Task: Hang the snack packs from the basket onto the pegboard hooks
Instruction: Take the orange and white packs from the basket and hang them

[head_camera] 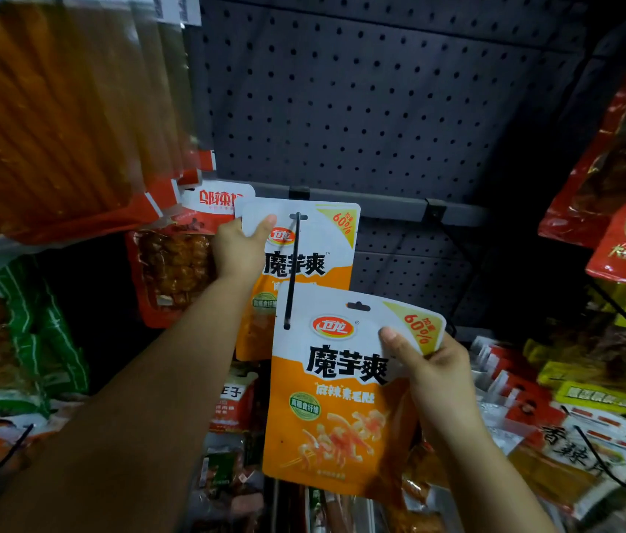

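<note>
Fingers of the left hand (240, 250) pinch the top of a snack pack (303, 240) on the hook (293, 271). Right hand (432, 375) fingers grip a second pack (336, 398) just below.

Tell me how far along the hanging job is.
Done: one orange-and-white pack already sits on the hook, steadied at its top corner by the left hand. In hand: the right hand holds a second matching pack, its hang hole still off the hook. Left: threading it on; the basket is out of view.

Both orange-and-white snack packs, the hanging one (303, 240) at centre and the held one (338, 386) lower centre, read "魔芋爽" and "60%"; the red logo is too small to read.
</note>
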`<act>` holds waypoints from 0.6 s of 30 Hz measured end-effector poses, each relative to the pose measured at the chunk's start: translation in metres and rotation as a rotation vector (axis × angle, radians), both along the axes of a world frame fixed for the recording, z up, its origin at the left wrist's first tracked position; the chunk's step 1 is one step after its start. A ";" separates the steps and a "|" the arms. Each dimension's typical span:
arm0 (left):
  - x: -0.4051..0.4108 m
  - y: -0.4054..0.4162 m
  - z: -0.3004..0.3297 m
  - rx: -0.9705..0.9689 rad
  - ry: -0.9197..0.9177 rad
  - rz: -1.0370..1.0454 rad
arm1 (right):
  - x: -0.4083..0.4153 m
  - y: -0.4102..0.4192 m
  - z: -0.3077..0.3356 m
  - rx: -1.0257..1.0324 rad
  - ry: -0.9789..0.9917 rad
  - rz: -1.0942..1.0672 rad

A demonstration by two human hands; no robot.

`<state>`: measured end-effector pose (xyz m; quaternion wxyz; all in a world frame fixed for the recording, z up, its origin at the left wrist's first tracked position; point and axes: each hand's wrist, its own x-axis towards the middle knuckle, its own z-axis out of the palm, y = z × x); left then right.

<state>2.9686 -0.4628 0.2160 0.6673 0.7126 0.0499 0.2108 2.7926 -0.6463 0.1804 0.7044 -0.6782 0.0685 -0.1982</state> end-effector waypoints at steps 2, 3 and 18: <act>0.002 -0.002 -0.002 -0.013 0.007 0.006 | 0.000 0.000 0.000 0.020 0.001 0.002; 0.001 -0.003 -0.002 -0.021 0.001 0.003 | 0.000 0.000 0.000 0.033 0.000 0.007; -0.103 0.034 -0.022 -0.033 -0.058 -0.107 | -0.014 0.016 0.003 0.067 0.008 0.136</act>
